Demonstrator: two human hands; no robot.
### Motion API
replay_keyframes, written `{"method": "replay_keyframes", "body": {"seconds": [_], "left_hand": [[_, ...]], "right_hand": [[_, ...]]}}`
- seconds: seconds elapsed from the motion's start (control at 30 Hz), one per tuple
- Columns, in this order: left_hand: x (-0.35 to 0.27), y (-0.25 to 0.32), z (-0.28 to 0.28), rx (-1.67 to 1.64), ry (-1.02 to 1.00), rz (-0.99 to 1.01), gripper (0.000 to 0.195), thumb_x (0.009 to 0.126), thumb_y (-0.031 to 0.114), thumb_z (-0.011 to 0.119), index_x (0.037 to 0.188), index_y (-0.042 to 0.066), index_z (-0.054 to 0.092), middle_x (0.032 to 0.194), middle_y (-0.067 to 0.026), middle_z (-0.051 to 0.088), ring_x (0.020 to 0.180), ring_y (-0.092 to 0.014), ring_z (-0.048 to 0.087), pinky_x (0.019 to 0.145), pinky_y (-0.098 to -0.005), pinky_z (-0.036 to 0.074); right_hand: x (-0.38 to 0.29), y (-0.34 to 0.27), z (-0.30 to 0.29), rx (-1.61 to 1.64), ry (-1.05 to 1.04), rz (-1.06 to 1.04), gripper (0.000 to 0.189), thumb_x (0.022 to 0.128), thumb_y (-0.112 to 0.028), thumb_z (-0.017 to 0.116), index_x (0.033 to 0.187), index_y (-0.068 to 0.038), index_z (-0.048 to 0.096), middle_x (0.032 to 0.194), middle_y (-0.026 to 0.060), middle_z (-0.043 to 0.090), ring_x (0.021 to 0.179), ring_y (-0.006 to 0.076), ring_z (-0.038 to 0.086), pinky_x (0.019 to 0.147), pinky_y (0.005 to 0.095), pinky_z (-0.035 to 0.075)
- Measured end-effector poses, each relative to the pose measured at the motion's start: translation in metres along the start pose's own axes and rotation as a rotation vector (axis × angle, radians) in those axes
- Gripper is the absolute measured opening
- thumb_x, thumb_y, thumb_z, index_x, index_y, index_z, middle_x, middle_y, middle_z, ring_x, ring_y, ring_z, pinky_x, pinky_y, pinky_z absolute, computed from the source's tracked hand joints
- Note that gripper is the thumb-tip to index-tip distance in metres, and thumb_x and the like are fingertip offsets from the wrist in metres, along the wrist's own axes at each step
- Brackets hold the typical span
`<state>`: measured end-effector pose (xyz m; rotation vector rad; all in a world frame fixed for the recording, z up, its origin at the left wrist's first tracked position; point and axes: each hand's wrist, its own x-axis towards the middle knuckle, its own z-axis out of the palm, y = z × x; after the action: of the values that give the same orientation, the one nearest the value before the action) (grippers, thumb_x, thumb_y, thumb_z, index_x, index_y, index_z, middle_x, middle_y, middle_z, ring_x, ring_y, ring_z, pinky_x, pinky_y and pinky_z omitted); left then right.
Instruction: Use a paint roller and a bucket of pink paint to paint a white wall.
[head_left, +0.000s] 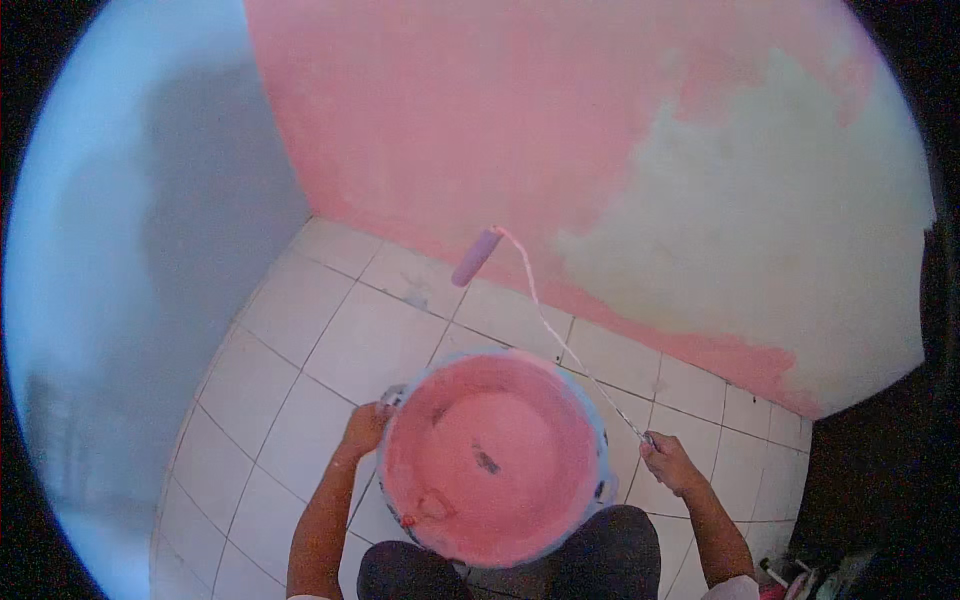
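My left hand grips the side handle of a wide round tub coated with pink paint inside. A dark smudge and a small red loop show in the pink within it. My right hand, to the right of the tub, is closed around the handle end of a paint roller. The roller's long, thin, bent wire frame runs up and left to its pink-mauve roller sleeve, which appears near the foot of the wall; contact cannot be told.
Ahead stands a wall with pink paint and a pale patch at right. A bluish-grey wall meets it at left. White tiles cover the floor. My knees are against or close to the tub. Partly visible items lie at lower right.
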<state>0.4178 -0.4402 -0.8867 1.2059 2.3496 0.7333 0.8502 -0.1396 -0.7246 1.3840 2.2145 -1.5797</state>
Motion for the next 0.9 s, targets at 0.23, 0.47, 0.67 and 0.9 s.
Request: {"method": "replay_keyframes", "body": {"seconds": [0.23, 0.47, 0.67, 0.9], "left_hand": [[-0.047, -0.014, -0.068, -0.605, 0.162, -0.568, 0.043, 0.088, 0.039, 0.044, 0.100, 0.000, 0.057, 0.080, -0.0191, 0.061, 0.074, -0.033, 0.062, 0.054, -0.0414, 0.052], [-0.082, -0.011, -0.037, -0.785, 0.401, -0.621, 0.041, 0.088, 0.035, 0.046, 0.099, -0.003, 0.056, 0.080, -0.0148, 0.059, 0.066, -0.027, 0.062, 0.043, -0.0354, 0.051], [-0.083, -0.012, -0.049, -0.717, 0.556, -0.778, 0.040, 0.087, 0.034, 0.049, 0.097, -0.005, 0.056, 0.078, -0.0161, 0.060, 0.062, -0.026, 0.062, 0.042, -0.0360, 0.051], [-0.098, -0.029, -0.057, -0.867, 0.614, -0.738, 0.047, 0.087, 0.033, 0.049, 0.114, -0.004, 0.043, 0.095, -0.0203, 0.055, 0.077, -0.030, 0.061, 0.043, -0.0388, 0.053]], "right_hand": [[-0.015, -0.075, -0.015, -0.291, -0.137, -0.095, 0.038, 0.089, -0.037, 0.049, 0.067, -0.006, 0.045, 0.052, -0.0015, 0.039, 0.044, 0.0077, 0.037, 0.038, 0.0249, 0.032], [0.001, -0.116, 0.022, -0.429, -0.420, 0.095, 0.046, 0.087, -0.048, 0.047, 0.073, -0.004, 0.051, 0.053, -0.0002, 0.040, 0.047, 0.0093, 0.039, 0.040, 0.0275, 0.034], [0.009, -0.104, 0.002, -0.426, -0.624, 0.224, 0.050, 0.087, -0.052, 0.045, 0.063, -0.008, 0.046, 0.051, 0.0005, 0.042, 0.042, 0.0116, 0.041, 0.039, 0.0292, 0.035], [-0.001, -0.112, 0.005, -0.593, -0.568, 0.297, 0.054, 0.087, -0.055, 0.041, 0.060, -0.009, 0.043, 0.051, 0.0022, 0.044, 0.042, 0.0128, 0.042, 0.040, 0.0303, 0.036]]}}
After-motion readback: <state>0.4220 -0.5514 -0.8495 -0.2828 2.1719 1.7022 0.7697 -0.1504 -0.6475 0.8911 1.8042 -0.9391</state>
